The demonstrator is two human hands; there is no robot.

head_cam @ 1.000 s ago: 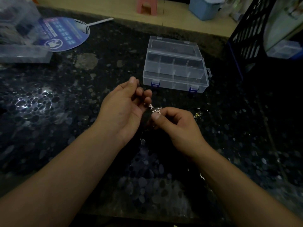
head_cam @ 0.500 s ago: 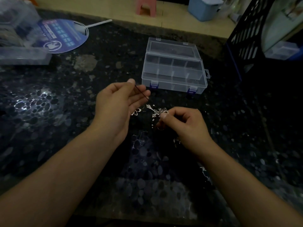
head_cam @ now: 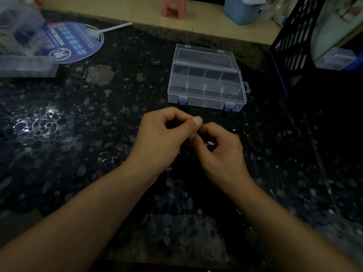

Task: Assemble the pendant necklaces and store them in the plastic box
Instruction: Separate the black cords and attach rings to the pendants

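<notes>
Over the dark speckled table, my left hand (head_cam: 163,138) has curled fingers, its thumb tip pinching something thin that I cannot make out, likely the necklace cord. My right hand (head_cam: 222,152) sits right beside it, fingers curled round a small silver pendant (head_cam: 208,143) that glints between them. The two hands touch at the fingertips. A small metal ring (head_cam: 190,153) shows just below them. The clear plastic box (head_cam: 206,79) with divider compartments stands open just beyond the hands.
Small rings (head_cam: 106,156) lie on the table to the left, more bits (head_cam: 236,133) to the right. A blue round fan (head_cam: 74,42) and a clear container (head_cam: 23,63) sit far left. A black lattice crate (head_cam: 294,36) stands at the right.
My left hand has turned palm-down and its fingers have curled. Both hands have closed together, hiding the pendant and black cord that showed between them before.
</notes>
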